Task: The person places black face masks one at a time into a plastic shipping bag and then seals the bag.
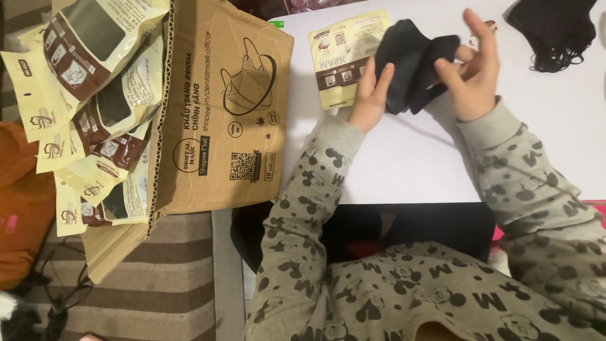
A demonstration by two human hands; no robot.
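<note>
Both of my hands hold a small stack of black face masks (413, 63) above a white table (391, 170). My left hand (371, 95) grips the stack's left edge with its fingers curled over it. My right hand (475, 69) pinches the right edge with thumb and fingers, other fingers spread. A pale yellow and brown flat pouch (338, 63) lies on the table just left of the stack, partly under it.
A brown cardboard box (221, 107) stands at the left, its flap resting over the table edge. Several filled yellow-brown pouches (95, 107) are packed in it. A pile of black masks (555, 28) lies at the table's far right. A striped cushion (158, 284) sits below the box.
</note>
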